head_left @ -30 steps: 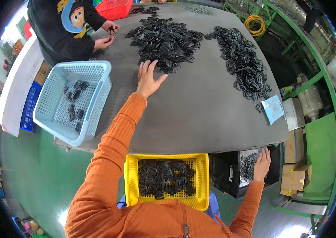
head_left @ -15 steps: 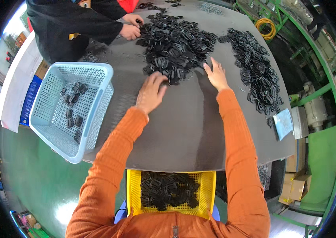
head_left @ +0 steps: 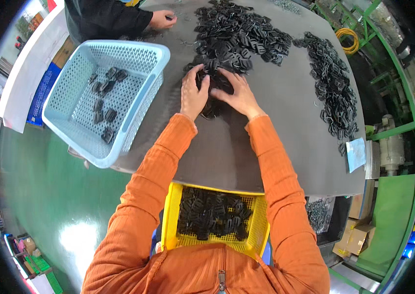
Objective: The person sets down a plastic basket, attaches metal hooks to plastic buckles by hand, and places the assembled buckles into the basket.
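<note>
My left hand (head_left: 194, 94) and my right hand (head_left: 239, 96) curve around a clump of small black plastic buckles (head_left: 211, 109) from both sides. Both thumbs point inward, apart from the fingers, and neither hand shows a firm grip. Some fingertips are hidden among the pieces. The clump adjoins the near end of the large heap of the same black pieces (head_left: 239, 36) on the dark grey table (head_left: 286, 117).
A light blue basket (head_left: 159, 70) with several black pieces stands at left. A yellow basket (head_left: 171, 215) of black pieces sits before me below the table edge. Another person's hand (head_left: 162, 19) is at far left. Another black row (head_left: 334, 88) and blue packet (head_left: 356, 155) lie right.
My hands have come closer together, around the near clump, with the right moving left. The view has shifted. The other person's visible hand is farther from the heap.
</note>
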Demonstrator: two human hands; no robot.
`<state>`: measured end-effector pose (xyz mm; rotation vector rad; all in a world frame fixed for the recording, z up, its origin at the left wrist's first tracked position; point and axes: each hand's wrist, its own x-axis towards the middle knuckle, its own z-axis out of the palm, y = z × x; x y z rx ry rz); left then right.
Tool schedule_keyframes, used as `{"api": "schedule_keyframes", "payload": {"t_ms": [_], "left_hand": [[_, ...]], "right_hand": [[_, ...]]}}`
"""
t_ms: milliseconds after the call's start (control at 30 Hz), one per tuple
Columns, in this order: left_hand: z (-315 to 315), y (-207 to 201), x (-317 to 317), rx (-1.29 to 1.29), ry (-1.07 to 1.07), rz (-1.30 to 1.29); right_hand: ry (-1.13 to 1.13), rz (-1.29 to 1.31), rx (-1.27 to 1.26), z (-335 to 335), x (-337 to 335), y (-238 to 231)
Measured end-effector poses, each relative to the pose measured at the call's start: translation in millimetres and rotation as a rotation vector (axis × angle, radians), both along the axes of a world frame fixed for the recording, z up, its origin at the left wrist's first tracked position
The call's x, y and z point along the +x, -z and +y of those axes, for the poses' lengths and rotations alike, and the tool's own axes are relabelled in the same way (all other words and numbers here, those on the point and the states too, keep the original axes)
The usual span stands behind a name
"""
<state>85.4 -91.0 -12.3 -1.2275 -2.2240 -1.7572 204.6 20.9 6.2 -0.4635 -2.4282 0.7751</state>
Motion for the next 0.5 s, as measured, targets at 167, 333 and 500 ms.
{"api": "schedule_keyframes", "payload": {"t_ms": [167, 333, 500], "left_hand": [[-36.3, -6.2, 31.2, 0.156, 0.281, -0.304], [-63.6, -26.9, 42.6, -0.026, 0.116, -0.100], [-84.8, -28.9, 77.2, -0.166, 0.271, 0.354]], "right_hand": [[0.040, 0.019, 0.177, -9.0, 40.8, -1.1], [0.190, -0.078, 0.063, 21.7, 81.3, -24.5], [0.203, -0.080, -0.244, 32.5, 113.8, -57.0]]}}
